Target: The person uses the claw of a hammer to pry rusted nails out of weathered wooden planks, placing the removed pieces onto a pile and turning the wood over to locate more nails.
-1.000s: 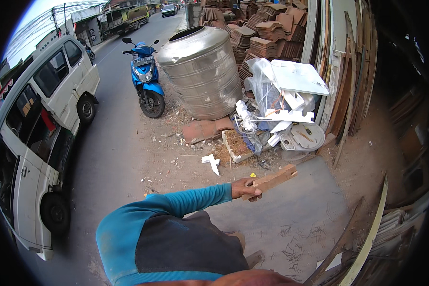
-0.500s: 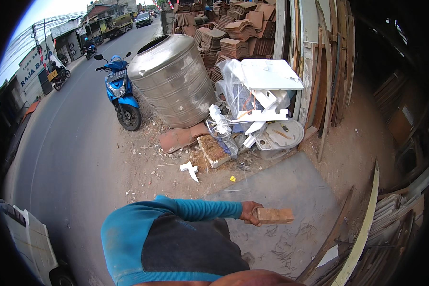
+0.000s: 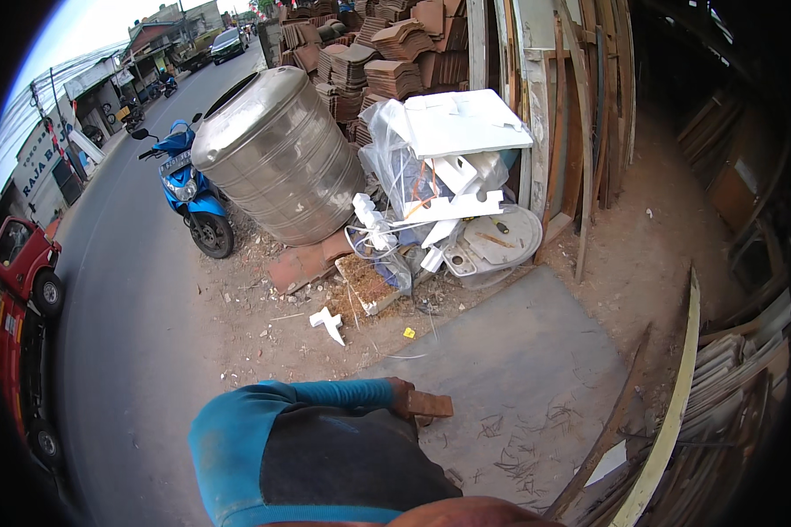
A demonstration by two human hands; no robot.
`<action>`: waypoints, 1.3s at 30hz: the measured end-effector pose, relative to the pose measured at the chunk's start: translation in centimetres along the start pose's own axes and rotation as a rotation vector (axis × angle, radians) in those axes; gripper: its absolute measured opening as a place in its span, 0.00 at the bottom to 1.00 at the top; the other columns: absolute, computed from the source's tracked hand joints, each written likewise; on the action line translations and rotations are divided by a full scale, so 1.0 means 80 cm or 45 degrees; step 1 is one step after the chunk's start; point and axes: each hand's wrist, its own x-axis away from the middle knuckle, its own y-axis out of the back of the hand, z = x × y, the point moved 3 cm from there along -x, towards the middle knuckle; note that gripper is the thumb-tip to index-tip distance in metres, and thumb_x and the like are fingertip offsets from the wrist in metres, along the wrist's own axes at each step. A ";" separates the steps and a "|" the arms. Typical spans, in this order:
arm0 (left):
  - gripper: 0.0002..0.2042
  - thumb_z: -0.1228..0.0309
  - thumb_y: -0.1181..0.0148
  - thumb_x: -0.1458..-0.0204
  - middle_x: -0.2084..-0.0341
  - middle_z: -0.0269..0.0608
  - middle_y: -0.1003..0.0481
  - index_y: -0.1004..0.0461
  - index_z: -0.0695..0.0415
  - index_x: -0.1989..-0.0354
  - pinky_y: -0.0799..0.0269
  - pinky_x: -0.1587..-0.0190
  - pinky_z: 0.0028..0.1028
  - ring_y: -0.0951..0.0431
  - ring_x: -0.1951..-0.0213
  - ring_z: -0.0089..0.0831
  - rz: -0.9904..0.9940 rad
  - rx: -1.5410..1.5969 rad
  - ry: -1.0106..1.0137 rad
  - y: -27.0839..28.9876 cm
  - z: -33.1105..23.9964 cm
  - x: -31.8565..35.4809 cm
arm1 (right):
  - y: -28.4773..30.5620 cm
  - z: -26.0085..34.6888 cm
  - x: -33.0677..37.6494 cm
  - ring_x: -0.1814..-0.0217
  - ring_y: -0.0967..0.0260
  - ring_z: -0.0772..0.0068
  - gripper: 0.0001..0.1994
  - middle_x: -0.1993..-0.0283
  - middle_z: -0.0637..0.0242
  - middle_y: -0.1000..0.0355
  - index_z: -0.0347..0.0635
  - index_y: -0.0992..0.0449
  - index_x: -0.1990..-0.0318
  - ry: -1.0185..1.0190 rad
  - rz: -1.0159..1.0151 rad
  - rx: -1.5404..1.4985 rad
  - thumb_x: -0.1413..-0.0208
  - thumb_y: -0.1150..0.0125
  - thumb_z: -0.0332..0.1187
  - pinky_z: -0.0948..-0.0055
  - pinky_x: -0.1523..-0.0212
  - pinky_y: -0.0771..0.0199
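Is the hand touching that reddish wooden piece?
Touching. The head view shows the hand closed around one end of the wooden piece, lifted above the grey slab.

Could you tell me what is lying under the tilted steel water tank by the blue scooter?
The steel tank leans over reddish slabs and rubble on the dirt. Whatever lies further beneath its base is hidden by the tank itself.

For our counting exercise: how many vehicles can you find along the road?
4, perhaps more hidden: a blue scooter beside the metal tank, a red vehicle at the left edge, a car and another scooter far up the road.
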 end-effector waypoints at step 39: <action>0.43 0.48 0.27 0.62 0.47 0.56 0.27 0.37 0.60 0.40 0.30 0.43 0.39 0.26 0.46 0.50 0.576 -0.182 -0.946 -0.427 -0.599 -0.314 | 0.597 0.153 -0.020 0.74 0.37 0.73 0.20 0.78 0.62 0.34 0.36 0.34 0.73 0.162 -1.049 -1.087 0.33 0.51 0.43 0.71 0.68 0.31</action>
